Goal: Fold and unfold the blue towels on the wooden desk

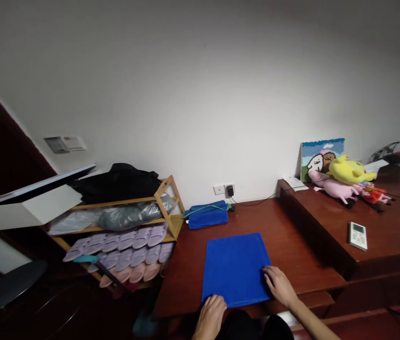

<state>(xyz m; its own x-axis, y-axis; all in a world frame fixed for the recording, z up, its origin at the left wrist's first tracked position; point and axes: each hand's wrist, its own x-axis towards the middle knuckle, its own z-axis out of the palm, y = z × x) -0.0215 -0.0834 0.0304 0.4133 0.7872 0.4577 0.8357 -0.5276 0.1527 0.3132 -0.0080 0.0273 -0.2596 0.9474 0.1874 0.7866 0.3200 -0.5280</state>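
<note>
A square blue cloth lies flat on the reddish-brown wooden desk. At the cloth's near left corner, my left hand has its fingers bent together over the edge, gripping it; the thumb is hidden. My right hand rests against the right edge, low down, with fingertips touching the cloth and the fingers slightly apart. Farther back on the desk, near the wall, sits a folded blue cloth with a green cord across it.
Left of the desk stands a wooden rack holding slippers and a black bag. A higher desk section on the right carries plush toys, a white remote and a picture. A black plug sits in the wall socket.
</note>
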